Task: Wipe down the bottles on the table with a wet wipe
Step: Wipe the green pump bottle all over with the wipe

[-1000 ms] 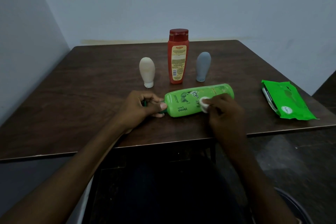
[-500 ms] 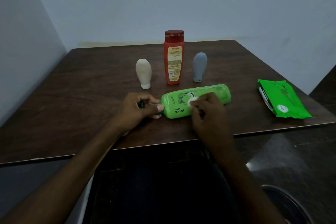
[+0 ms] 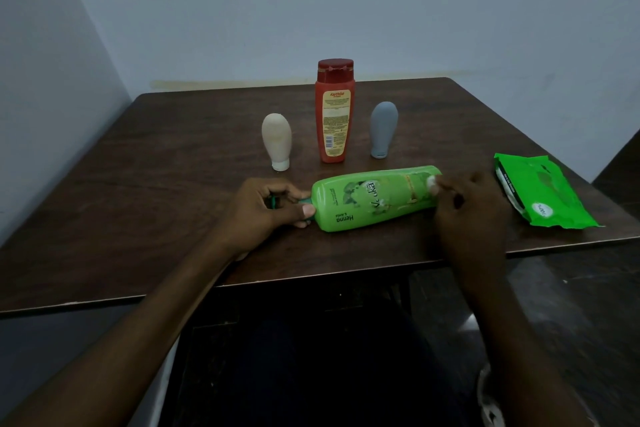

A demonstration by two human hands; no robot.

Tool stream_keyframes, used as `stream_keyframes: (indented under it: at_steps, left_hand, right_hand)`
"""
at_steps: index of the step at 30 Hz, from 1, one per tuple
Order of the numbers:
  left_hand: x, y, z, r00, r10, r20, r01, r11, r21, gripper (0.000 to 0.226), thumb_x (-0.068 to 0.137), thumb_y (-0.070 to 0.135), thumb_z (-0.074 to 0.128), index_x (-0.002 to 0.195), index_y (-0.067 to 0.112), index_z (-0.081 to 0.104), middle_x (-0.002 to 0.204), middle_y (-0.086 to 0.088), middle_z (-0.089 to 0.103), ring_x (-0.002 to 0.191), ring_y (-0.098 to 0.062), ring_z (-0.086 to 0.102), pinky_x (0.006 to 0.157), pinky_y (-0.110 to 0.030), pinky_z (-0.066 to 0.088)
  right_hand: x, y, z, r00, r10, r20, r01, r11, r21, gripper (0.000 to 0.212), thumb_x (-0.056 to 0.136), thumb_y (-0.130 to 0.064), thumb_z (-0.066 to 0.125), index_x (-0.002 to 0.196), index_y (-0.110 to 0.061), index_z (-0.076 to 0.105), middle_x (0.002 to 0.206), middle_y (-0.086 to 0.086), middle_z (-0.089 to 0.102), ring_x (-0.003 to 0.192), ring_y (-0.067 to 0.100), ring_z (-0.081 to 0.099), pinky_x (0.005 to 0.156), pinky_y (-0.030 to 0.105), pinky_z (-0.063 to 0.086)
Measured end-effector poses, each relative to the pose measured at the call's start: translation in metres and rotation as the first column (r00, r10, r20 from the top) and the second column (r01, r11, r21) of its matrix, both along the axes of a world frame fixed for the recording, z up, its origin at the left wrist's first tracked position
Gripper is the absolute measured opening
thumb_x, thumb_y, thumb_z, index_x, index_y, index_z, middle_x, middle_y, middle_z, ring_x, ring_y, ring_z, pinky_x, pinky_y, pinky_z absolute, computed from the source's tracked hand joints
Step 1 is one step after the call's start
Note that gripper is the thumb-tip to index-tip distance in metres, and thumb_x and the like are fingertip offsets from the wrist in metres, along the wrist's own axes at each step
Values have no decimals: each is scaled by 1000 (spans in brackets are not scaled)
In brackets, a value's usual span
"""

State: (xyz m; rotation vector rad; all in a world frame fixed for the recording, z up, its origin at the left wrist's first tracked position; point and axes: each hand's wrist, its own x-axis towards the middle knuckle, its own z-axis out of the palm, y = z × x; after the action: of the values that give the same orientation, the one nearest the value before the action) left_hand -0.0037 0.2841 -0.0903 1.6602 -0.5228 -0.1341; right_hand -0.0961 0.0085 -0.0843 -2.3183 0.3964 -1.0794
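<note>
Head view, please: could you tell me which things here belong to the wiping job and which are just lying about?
In the job: green bottle lying down, left hand gripping its cap; wet wipe in the right hand; red bottle, cream bottle, grey bottle, standing; wipe pack.
Just there: table; wall.

Left hand (image 3: 263, 208) and right hand (image 3: 467, 215) bare, short nails, left thumbnail showing pale. Both forearms (image 3: 145, 333) bare down to the frame edge. Lap (image 3: 311, 357) in dark, navy-looking fabric. Scrap of light patterned cloth (image 3: 486, 395) beside right forearm, unclear what it is.
</note>
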Motion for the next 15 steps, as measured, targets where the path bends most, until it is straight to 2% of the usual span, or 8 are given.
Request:
stream_keyframes:
  at_steps: [2,5,9,13,15]
  left_hand:
    - [-1,-1,0,1000,3,10,-3,1000,6,22,81,-2,79,101,-8,74,85,-23,77,68,-25,74,69,-29,61]
    - [-2,-1,2,1000,6,21,-6,1000,10,22,82,-3,78,101,-11,73,84,-24,76,68,-24,74,68,-28,61]
    - [-4,0,2,999,12,44,-14,999,46,21,82,0,80,101,-8,74,83,-22,77,68,-26,74,71,-31,61]
    - [-5,2,5,999,15,47,-18,998,62,21,83,2,80,102,-5,75,86,-19,78,72,-26,75,72,-29,61]
    - [-6,3,7,999,19,27,-21,998,52,23,82,2,80,103,-4,75,87,-18,78,73,-26,75,72,-28,61]
  right_hand:
    - [1,-11,0,1000,-14,-10,14,999,29,16,89,-15,69,101,-8,77,88,12,64,76,25,61,67,29,38]
    - [5,4,-1,1000,11,-19,-12,1000,-5,14,90,-14,69,99,-6,77,84,13,60,73,27,59,63,24,30]
    - [5,71,-3,974,210,-88,-218,971,-96,12,91,-7,63,97,-1,72,93,11,58,80,22,55,69,32,47]
    - [2,126,-6,944,309,-118,-325,932,-161,25,83,-2,67,108,-4,71,99,9,59,87,22,54,72,27,38]
    - [1,127,-7,934,339,-110,-352,923,-152,26,83,-1,67,108,-5,71,100,9,59,86,22,53,70,28,39]
